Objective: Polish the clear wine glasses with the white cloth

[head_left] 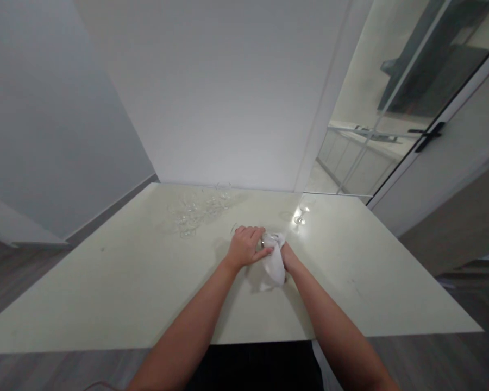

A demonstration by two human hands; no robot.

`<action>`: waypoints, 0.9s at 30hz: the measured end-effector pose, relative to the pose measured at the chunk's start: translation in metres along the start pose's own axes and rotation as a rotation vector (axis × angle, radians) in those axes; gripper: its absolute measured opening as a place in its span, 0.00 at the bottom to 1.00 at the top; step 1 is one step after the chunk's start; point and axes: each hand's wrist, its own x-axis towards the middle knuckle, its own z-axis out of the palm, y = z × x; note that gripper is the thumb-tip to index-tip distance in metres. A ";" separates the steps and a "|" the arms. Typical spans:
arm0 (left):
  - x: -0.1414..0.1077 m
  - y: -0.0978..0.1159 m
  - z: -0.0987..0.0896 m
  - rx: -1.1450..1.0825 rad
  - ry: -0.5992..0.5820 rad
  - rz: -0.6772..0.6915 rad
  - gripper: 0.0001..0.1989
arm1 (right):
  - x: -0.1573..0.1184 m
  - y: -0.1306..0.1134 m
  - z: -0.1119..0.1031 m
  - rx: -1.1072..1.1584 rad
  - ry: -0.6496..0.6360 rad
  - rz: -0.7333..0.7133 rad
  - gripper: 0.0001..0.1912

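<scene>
Over the middle of the table, my left hand [248, 247] is wrapped round a clear stemmed glass [265, 239]; a thin curved edge shows just left of the fingers. Most of the glass is hidden by the hand and by a white cloth [274, 267]. My right hand [287, 256] grips this cloth against the glass's right side, and the cloth's lower end hangs toward the tabletop. The fingers of the right hand are largely covered by the cloth.
Several clear stemmed glasses [191, 212] stand grouped at the back left of the pale table [122, 293]. Another stemmed glass [300, 213] stands alone at the back right, in a bright reflection. A white wall [228, 108] rises behind the table, with a glazed door [391, 136] to the right.
</scene>
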 end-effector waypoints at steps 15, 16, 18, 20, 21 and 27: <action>-0.003 -0.002 0.006 -0.034 -0.021 -0.048 0.30 | 0.002 0.002 0.004 0.068 -0.082 0.040 0.09; -0.003 -0.002 0.005 -0.034 -0.058 -0.070 0.29 | 0.001 0.001 0.003 0.025 -0.082 0.027 0.08; -0.003 -0.001 0.003 -0.045 -0.140 -0.115 0.28 | -0.002 -0.003 -0.001 -0.137 -0.056 -0.010 0.07; -0.003 0.002 0.001 -0.058 -0.204 -0.155 0.27 | -0.006 -0.008 -0.007 -0.310 -0.016 -0.071 0.07; -0.002 0.004 0.000 -0.059 -0.227 -0.176 0.27 | -0.008 -0.010 -0.009 -0.383 -0.008 -0.118 0.08; -0.001 0.009 0.001 -0.107 -0.276 -0.281 0.26 | -0.010 -0.010 -0.014 -0.528 0.002 -0.270 0.09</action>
